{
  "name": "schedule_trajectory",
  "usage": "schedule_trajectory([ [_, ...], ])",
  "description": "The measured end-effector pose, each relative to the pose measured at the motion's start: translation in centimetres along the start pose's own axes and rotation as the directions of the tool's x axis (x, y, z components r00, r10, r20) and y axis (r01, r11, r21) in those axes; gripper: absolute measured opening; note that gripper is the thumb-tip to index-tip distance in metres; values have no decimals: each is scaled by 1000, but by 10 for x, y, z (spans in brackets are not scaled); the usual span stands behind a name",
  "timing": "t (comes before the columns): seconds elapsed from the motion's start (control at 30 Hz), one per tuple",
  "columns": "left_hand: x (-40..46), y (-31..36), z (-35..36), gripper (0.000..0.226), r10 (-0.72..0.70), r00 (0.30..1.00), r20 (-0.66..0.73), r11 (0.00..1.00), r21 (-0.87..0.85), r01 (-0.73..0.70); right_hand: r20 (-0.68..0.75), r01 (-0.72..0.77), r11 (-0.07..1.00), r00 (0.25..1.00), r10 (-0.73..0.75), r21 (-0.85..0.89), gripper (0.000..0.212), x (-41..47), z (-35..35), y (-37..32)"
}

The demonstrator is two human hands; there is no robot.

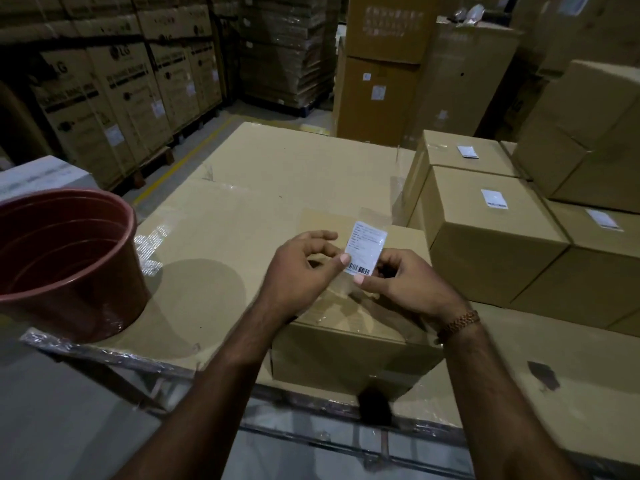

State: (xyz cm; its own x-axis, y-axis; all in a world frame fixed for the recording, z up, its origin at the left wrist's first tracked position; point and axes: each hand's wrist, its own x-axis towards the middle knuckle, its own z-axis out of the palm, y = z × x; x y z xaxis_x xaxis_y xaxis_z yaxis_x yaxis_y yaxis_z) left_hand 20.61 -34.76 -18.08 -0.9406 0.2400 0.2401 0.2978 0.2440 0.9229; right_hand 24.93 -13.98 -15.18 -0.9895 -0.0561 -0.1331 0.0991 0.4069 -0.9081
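A small white label (366,245) with printed text and a barcode at its lower edge is held upright between both hands. My left hand (304,271) pinches its lower left edge with thumb and fingers. My right hand (401,282), with a beaded bracelet at the wrist, pinches its lower right corner. A strip of clear tape or film seems to surround the label. Below the hands sits a small brown carton (349,351), taped shut, resting on a large flat cardboard surface (270,181).
A red-brown plastic bucket (65,265) stands at the left on the cardboard. Several labelled cartons (491,233) are stacked to the right. Tall stacks of printed boxes (114,98) line the left and back. A yellow floor line (180,164) runs along the aisle.
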Motion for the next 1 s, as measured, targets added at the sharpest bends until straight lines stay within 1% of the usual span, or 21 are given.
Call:
schedule_trajectory([
  [0.1, -4, 0, -11, 13, -25, 999, -20, 999, -47, 24, -19, 28, 999, 999, -28, 33, 25, -2, 14, -7],
  [0.17, -5, -2, -20, 15, -33, 998, -60, 998, -51, 30, -72, 58, 996, 996, -53, 64, 26, -2, 23, -11],
  [0.23, -6, -6, -31, 11, -40, 994, -104, 999, -24, 38, -135, 104, 985, 987, -85, 141, 29, -3, 31, -17],
  [0.3, -8, -10, -43, 10, -50, 992, -119, 999, -13, 49, -180, 161, 962, 976, -122, 219, 28, -2, 42, -24],
  [0.4, -11, -14, -60, 11, -70, 996, -46, 995, -77, 66, -265, 232, 951, 948, -175, 203, 19, 6, 67, -32],
  [0.47, -16, -13, -73, 12, -83, 997, 10, 992, -93, 83, -305, 237, 953, 937, -172, 190, 16, 12, 83, -36],
  [0.53, -22, -12, -86, 16, -101, 995, 2, 992, -71, 101, -328, 223, 953, 933, -148, 203, 14, 15, 95, -42],
  [0.67, -35, -12, -116, 14, -100, 984, -147, 992, 58, 110, -349, 184, 957, 932, -97, 225, 12, 23, 113, -46],
  [0.8, -41, -9, -149, 14, -88, 966, -242, 988, 102, 116, -337, 164, 964, 938, -87, 209, 13, 35, 126, -55],
  [1.0, -54, 7, -195, 14, -51, 911, -410, 981, 150, 123, -290, 182, 956, 951, -111, 232, 22, 60, 153, -79],
])
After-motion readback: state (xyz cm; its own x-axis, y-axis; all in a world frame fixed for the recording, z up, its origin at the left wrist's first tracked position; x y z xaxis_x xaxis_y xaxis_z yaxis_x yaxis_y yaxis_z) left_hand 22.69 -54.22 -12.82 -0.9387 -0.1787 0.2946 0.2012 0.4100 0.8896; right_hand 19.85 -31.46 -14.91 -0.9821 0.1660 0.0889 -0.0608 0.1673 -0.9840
